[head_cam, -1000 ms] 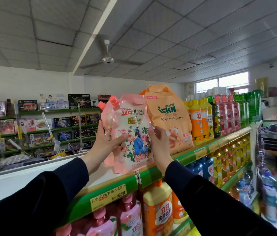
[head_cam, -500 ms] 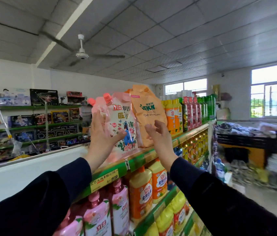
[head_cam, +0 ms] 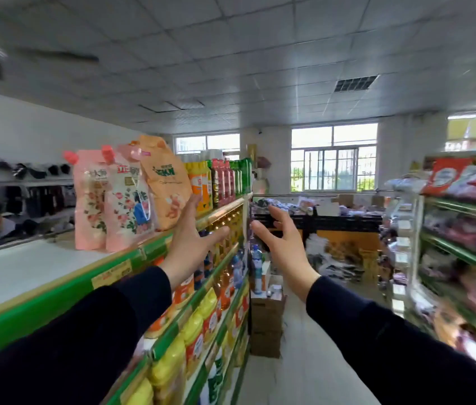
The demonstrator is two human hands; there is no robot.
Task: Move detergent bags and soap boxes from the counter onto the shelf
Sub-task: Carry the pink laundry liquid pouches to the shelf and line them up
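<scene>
Top shelf [head_cam: 55, 290], green-edged, taken as our landmark. On it we count two pink detergent bags [head_cam: 127, 200], upright and touching side by side, red caps at their upper corners. Just beside them, further along the shelf, stands an orange bag [head_cam: 166, 182], leaning a little toward the pink pair. Beyond it runs a row of bottles [head_cam: 219, 179], yellow, red and green.

Our left hand [head_cam: 191, 238] is in front of the shelf edge, fingers spread wide, holding nothing, apart from the bags. Our right hand [head_cam: 282, 244] is out over the aisle, away from the shelf, fingers loosely spread, empty too.

Under the top shelf we see tiers of yellow and orange bottles [head_cam: 195, 325]. Cardboard boxes [head_cam: 266, 323] stand on the floor at the shelf's far end. Across the aisle another rack [head_cam: 464, 229] holds blurred packets.
</scene>
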